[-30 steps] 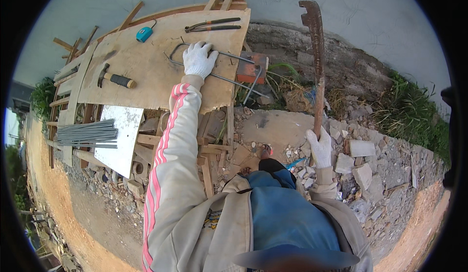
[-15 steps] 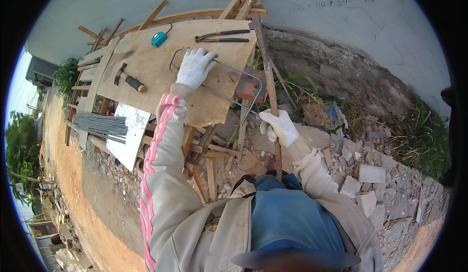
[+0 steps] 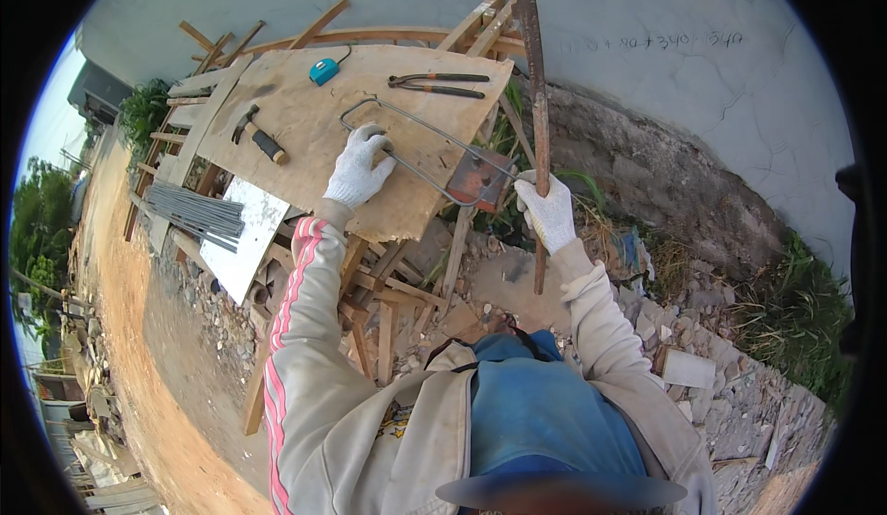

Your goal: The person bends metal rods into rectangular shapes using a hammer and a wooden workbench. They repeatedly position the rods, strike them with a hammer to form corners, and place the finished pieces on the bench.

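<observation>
A grey steel rod bent into a long rectangular loop [image 3: 427, 125] lies across the plywood board [image 3: 305, 182]. My white-gloved left hand [image 3: 358, 171] curls its fingers round the loop's near side, close to its left end. The loop's right end rests over a rusty metal block [image 3: 480, 181] at the board's edge. Beside that block, my gloved right hand [image 3: 547, 212] is wrapped round a long rusty bar [image 3: 536, 81] with a hooked upper end. The bar stands nearly upright in view, crossing beyond the board's right edge.
Pliers with orange-black handles [image 3: 439, 84], a teal tape measure [image 3: 323, 72] and a hammer [image 3: 261, 138] lie on the board. Cut rods [image 3: 194, 213] are bundled on a white sheet [image 3: 242, 247] at left. Rubble [image 3: 739, 404] covers the ground; a wall [image 3: 647, 16] stands behind.
My right hand has lifted the rusty bar up and away from my body. The loop's right end looks more folded in. My left hand has shifted slightly nearer along the loop.
</observation>
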Motion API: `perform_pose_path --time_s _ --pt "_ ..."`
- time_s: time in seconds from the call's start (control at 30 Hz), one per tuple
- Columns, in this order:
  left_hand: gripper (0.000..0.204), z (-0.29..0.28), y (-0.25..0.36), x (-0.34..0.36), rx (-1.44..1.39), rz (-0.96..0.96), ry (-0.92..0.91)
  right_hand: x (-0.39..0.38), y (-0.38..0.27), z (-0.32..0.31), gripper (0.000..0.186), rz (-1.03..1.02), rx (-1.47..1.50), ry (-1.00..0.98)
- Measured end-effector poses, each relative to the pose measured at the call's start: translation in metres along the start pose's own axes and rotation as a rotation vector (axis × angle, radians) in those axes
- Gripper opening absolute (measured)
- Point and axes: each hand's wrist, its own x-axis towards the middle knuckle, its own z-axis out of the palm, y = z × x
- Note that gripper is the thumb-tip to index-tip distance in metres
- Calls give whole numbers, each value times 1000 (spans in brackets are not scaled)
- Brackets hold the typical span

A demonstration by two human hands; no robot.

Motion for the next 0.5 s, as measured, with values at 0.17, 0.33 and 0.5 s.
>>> perform_pose_path --time_s 0.17,0.33,0.5 --pt "28 31 -15 -33 -95 -136 -42 4 25 -2 20 -87 -83 -48" --pt "38 29 -15 -31 -110 -188 -103 6 31 -4 20 -136 -237 -26" --pt "51 43 4 -21 63 -226 -70 -1 33 -3 21 -72 -165 -24"
